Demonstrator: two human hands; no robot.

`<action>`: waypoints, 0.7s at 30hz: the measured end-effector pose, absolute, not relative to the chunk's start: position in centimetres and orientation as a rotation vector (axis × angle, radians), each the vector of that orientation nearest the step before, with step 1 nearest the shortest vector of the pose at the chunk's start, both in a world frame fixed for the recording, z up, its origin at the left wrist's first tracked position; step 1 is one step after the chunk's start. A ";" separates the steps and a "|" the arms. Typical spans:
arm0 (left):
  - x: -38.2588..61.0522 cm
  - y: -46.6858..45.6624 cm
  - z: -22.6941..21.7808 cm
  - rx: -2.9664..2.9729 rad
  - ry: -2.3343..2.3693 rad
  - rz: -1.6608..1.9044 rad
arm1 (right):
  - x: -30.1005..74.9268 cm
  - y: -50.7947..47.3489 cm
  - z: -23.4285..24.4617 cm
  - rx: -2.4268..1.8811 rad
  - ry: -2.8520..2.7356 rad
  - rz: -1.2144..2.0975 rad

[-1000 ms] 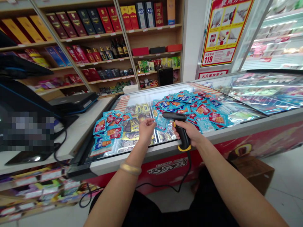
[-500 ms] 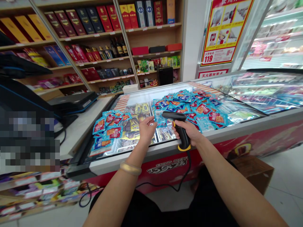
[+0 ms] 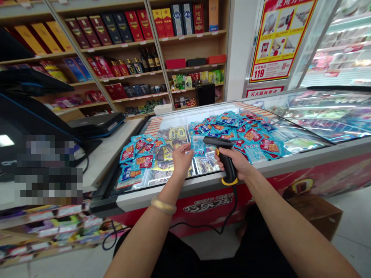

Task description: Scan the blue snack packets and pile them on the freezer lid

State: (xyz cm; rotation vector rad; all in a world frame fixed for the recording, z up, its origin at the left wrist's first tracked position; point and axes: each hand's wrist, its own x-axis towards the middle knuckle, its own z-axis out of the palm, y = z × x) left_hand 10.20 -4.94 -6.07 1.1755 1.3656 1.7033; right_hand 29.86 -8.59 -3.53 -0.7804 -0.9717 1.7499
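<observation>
Holding a blue sachet (image 3: pixel 198 147) over the glass top (image 3: pixel 207 165), with glass showing at six o'clock to the near edge (image 3: pixel 199 177) and a heap of sachets (image 3: pixel 233 126) crowding two; turned lengthwise roughly twelve to six, barcode (image 3: pixel 196 138) toward twelve; pinched at nine between fingertips of the left hand (image 3: pixel 182 159); faced from three by a scanner (image 3: pixel 228 169) clamped in the right hand (image 3: pixel 236 162)

I face shelves (image 3: pixel 199 47) of boxes (image 3: pixel 142 25) and bottles (image 3: pixel 150 61), with a white wall (image 3: pixel 242 34) and a red-and-yellow poster (image 3: pixel 282 40) beside them. Bright racks (image 3: pixel 333 79) glow at my right; a red-fronted freezer (image 3: pixel 272 180) stands before me on pale tiles (image 3: pixel 353 226).
</observation>
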 end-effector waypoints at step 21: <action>-9.0 -9.4 -4.8 1.961 2.568 0.375 | 17.4 -7.3 -2.8 -0.694 -0.918 2.082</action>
